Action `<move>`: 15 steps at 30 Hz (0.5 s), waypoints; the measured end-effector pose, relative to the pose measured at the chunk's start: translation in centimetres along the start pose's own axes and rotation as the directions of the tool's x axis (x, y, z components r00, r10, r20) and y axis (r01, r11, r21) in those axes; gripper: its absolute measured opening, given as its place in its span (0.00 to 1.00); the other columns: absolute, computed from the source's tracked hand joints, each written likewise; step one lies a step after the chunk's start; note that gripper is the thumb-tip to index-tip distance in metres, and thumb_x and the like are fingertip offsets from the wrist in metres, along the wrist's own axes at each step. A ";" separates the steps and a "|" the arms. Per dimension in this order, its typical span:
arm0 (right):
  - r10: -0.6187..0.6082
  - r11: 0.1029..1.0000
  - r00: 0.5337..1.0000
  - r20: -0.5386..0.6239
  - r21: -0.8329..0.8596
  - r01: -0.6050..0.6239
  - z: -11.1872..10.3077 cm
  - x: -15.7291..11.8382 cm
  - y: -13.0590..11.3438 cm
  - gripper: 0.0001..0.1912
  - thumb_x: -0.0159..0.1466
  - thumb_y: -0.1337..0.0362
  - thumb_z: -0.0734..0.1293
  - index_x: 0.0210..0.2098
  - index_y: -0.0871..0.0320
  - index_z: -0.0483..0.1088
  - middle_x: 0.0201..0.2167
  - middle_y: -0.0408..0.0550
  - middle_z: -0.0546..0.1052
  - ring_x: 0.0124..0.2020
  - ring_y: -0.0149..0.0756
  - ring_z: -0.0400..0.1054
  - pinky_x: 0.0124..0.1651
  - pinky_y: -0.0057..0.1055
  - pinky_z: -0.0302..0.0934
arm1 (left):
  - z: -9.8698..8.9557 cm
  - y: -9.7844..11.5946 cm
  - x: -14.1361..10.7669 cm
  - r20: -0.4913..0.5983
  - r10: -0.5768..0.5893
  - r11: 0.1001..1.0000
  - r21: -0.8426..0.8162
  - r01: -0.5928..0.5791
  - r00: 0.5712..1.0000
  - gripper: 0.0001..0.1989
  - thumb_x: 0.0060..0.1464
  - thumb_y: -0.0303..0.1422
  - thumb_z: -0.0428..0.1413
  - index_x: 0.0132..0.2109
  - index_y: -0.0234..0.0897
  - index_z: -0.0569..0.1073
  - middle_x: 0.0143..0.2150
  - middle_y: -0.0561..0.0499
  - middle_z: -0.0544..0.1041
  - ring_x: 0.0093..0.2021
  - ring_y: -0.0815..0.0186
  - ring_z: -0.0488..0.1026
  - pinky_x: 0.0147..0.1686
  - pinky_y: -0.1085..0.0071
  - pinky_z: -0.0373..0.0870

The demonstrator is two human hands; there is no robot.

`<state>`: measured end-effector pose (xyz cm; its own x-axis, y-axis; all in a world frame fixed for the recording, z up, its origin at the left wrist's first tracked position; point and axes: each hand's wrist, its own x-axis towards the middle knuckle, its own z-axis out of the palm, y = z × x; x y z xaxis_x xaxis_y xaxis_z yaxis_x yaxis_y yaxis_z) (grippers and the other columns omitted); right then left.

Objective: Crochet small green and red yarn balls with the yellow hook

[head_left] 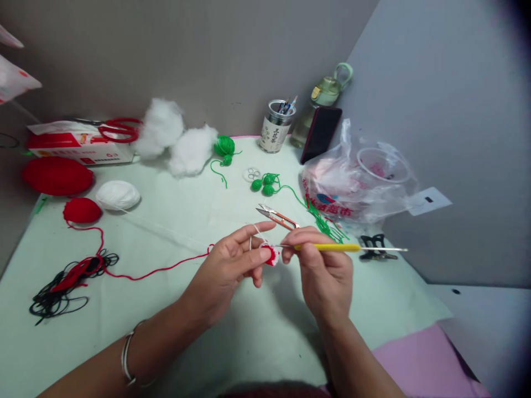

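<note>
Between thumb and fingers, my left hand (228,271) pinches a small red and white crochet piece (271,255). White yarn runs up over its raised index finger. My right hand (326,271) grips a crochet hook (329,247) by its yellow handle, and the metal tip reaches the edge of the piece. A second metal end sticks out of the handle on the right. Red yarn (166,269) and a white strand trail left from my left hand toward a red yarn ball (82,210) and a white yarn ball (118,195). Thread snips (280,217) lie just beyond my hands.
Back left are a tissue box (81,148), red-handled scissors (120,130) and white stuffing (193,150). Green crocheted balls (265,185) lie mid-table. A pen tin (274,132), bottle (326,91), phone (321,134) and plastic bag (352,182) stand back right. Black cord (58,301) lies left.
</note>
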<state>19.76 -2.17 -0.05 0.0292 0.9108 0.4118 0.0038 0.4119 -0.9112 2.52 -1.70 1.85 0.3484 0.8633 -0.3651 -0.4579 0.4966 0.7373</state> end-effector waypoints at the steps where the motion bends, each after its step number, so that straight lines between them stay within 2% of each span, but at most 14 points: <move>1: 0.017 1.000 1.000 0.026 0.011 -0.018 0.1 0.1 0.0 0.10 0.73 0.62 0.66 0.41 0.51 0.80 0.35 0.47 0.80 0.31 0.36 0.73 0.34 0.36 0.69 | 0.1 -0.1 -0.1 -0.003 0.024 0.999 0.029 -0.023 1.000 0.21 0.55 0.33 0.68 0.57 0.40 0.80 0.26 0.59 0.72 0.23 0.76 0.66 0.27 0.76 0.63; 4: 0.009 1.000 0.998 0.056 -0.009 -0.009 0.6 0.0 0.0 0.10 0.73 0.65 0.65 0.44 0.51 0.80 0.36 0.47 0.81 0.31 0.34 0.73 0.34 0.34 0.70 | 0.3 -0.3 -0.2 -0.023 0.062 0.994 0.097 -0.060 0.998 0.22 0.54 0.34 0.69 0.56 0.38 0.80 0.31 0.56 0.76 0.23 0.76 0.66 0.25 0.75 0.62; 6: -0.060 0.991 0.996 0.060 -0.113 0.066 0.8 -0.4 0.0 0.12 0.73 0.69 0.65 0.47 0.49 0.80 0.37 0.46 0.80 0.32 0.34 0.74 0.35 0.33 0.71 | 0.5 -0.5 -0.1 -0.050 0.074 0.992 0.103 -0.069 0.996 0.24 0.53 0.34 0.69 0.57 0.38 0.79 0.32 0.55 0.78 0.23 0.76 0.65 0.24 0.75 0.61; 9: -0.245 0.874 0.962 0.123 -0.402 0.274 0.9 -1.1 0.0 0.18 0.68 0.73 0.69 0.51 0.46 0.80 0.43 0.48 0.81 0.40 0.37 0.77 0.40 0.33 0.73 | 0.6 -0.7 0.0 -0.062 0.041 0.999 0.036 -0.039 0.997 0.25 0.54 0.37 0.69 0.58 0.37 0.79 0.24 0.59 0.72 0.19 0.77 0.60 0.22 0.77 0.57; 11: -0.325 0.802 0.933 0.152 -0.479 0.357 0.8 -1.2 0.1 0.21 0.67 0.75 0.70 0.54 0.46 0.80 0.46 0.49 0.81 0.43 0.38 0.77 0.43 0.34 0.73 | 0.5 -0.7 0.1 -0.035 -0.033 0.999 -0.039 0.031 0.999 0.24 0.55 0.38 0.69 0.57 0.36 0.80 0.19 0.61 0.65 0.18 0.78 0.56 0.20 0.78 0.55; 13: -0.320 0.849 0.943 0.096 -0.412 0.330 0.5 -0.8 0.2 0.18 0.68 0.74 0.68 0.52 0.48 0.80 0.42 0.48 0.82 0.41 0.38 0.77 0.43 0.35 0.73 | 0.3 -0.5 0.2 -0.017 -0.081 0.992 -0.100 0.079 0.997 0.20 0.55 0.36 0.69 0.54 0.35 0.82 0.19 0.61 0.64 0.18 0.79 0.54 0.19 0.79 0.53; 15: -0.216 0.950 0.976 -0.009 -0.233 0.208 0.3 -0.3 0.2 0.13 0.71 0.71 0.66 0.47 0.50 0.81 0.36 0.47 0.81 0.35 0.36 0.76 0.38 0.35 0.72 | 0.1 -0.3 0.2 -0.030 -0.072 0.990 -0.124 0.068 0.997 0.17 0.54 0.33 0.69 0.51 0.36 0.83 0.21 0.61 0.65 0.19 0.80 0.55 0.20 0.80 0.54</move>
<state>19.48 -2.32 -0.31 0.0366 0.8002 0.5987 0.2421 0.5741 -0.7822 2.82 -1.66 1.65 0.3558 0.8275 -0.4343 -0.5309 0.5614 0.6347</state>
